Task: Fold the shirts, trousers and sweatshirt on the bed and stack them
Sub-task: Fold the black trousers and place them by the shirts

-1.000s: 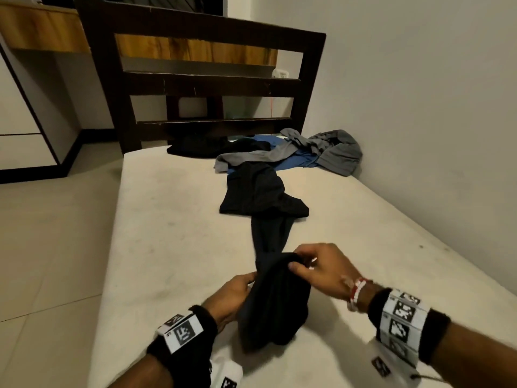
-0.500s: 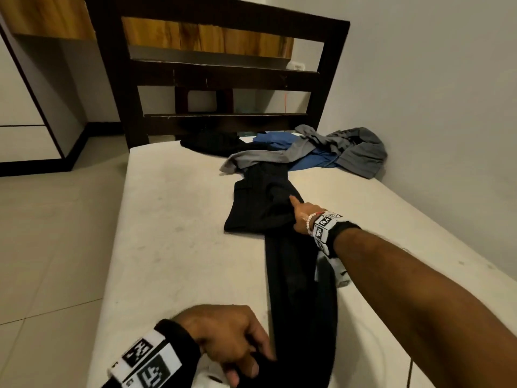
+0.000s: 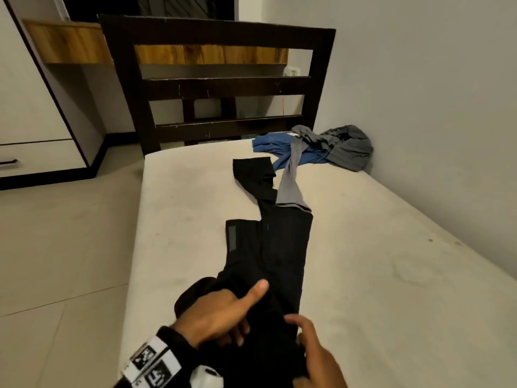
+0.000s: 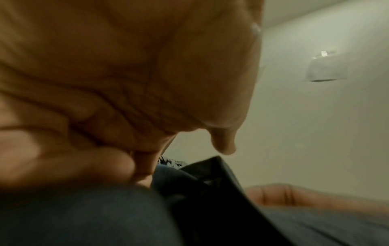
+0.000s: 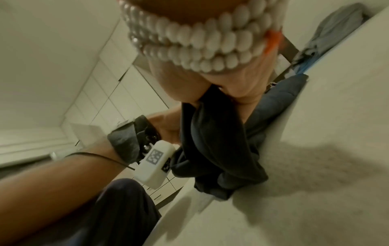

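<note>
Bed (image 3: 377,275): black trousers (image 3: 279,247) lie lengthwise down the middle, near end bunched at my edge. Grey sweatshirt (image 3: 344,147) and blue shirt (image 3: 277,147) heaped by the headboard. My left hand (image 3: 221,312) has its grip curled on the bunched trousers, thumb out. Right hand (image 3: 316,351) pinches the same end.

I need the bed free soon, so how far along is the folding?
Nothing looks folded or stacked yet. In hand: the black trousers lie stretched along the mattress, and the left hand and right hand both grip their near end. Left: the grey sweatshirt and blue shirt are still heaped by the headboard, plus another black garment.
</note>
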